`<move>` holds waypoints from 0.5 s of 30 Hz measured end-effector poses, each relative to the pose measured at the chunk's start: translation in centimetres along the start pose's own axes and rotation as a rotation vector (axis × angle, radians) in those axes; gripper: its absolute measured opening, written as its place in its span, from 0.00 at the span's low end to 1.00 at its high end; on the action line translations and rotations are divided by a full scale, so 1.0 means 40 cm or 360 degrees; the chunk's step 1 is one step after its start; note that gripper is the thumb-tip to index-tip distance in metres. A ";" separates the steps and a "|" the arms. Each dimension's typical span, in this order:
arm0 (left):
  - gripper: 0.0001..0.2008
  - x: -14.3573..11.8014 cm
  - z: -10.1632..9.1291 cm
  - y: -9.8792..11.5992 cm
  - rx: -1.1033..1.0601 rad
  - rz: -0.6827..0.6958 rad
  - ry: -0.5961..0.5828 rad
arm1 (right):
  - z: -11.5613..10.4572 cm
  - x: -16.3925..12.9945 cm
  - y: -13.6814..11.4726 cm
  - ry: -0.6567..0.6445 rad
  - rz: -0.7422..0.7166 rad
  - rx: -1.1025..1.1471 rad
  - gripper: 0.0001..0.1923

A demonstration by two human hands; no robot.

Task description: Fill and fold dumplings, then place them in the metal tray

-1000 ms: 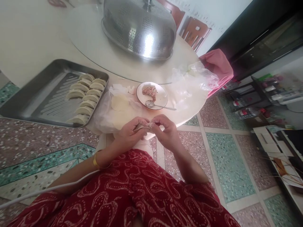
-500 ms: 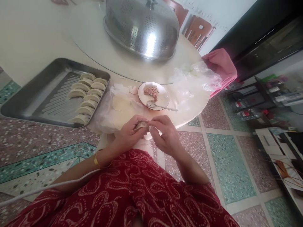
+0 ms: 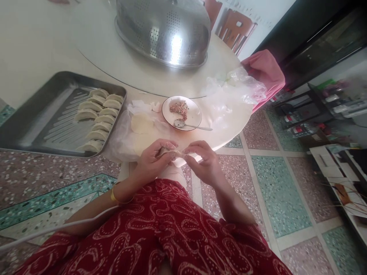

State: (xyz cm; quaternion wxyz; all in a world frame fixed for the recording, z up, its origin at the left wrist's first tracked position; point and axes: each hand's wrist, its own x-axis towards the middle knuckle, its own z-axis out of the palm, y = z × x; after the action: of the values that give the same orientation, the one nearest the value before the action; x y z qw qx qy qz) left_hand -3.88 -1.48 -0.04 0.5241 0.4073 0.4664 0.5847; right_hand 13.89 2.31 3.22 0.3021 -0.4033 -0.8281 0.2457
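Both hands, left hand (image 3: 150,162) and right hand (image 3: 205,164), pinched on dumpling (image 3: 172,153); likely to split from overfilled seam.

Round pale table (image 3: 43,46) carries a plate (image 3: 193,114) of filling with a spoon (image 3: 190,126). Left of the plate: dough wrappers (image 3: 142,123), then a metal tray (image 3: 37,114) of dumplings. Behind the plate: perforated steel dome cover (image 3: 163,26). Right: clear plastic bag (image 3: 237,89).

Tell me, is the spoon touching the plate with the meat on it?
Touching. The head view shows the spoon with its bowl lying inside the plate and its handle across the rim.
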 end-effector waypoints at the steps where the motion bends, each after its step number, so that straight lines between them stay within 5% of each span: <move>1: 0.07 0.000 0.000 -0.001 0.0014 0.0004 -0.0005 | -0.001 0.000 -0.001 -0.0005 -0.0017 -0.0016 0.05; 8: 0.07 -0.001 -0.013 -0.027 0.0094 0.0084 -0.0149 | 0.003 0.003 0.000 -0.0025 -0.0079 -0.0145 0.06; 15: 0.06 0.002 -0.015 -0.033 0.0197 0.0119 -0.0263 | 0.004 0.020 0.021 -0.0184 0.0297 0.0244 0.06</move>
State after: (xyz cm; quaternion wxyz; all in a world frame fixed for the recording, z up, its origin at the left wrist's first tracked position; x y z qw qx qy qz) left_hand -4.17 -1.45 -1.48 0.5124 0.5029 0.4412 0.5384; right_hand 13.81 3.40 2.80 0.2594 -0.4395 -0.7819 0.3580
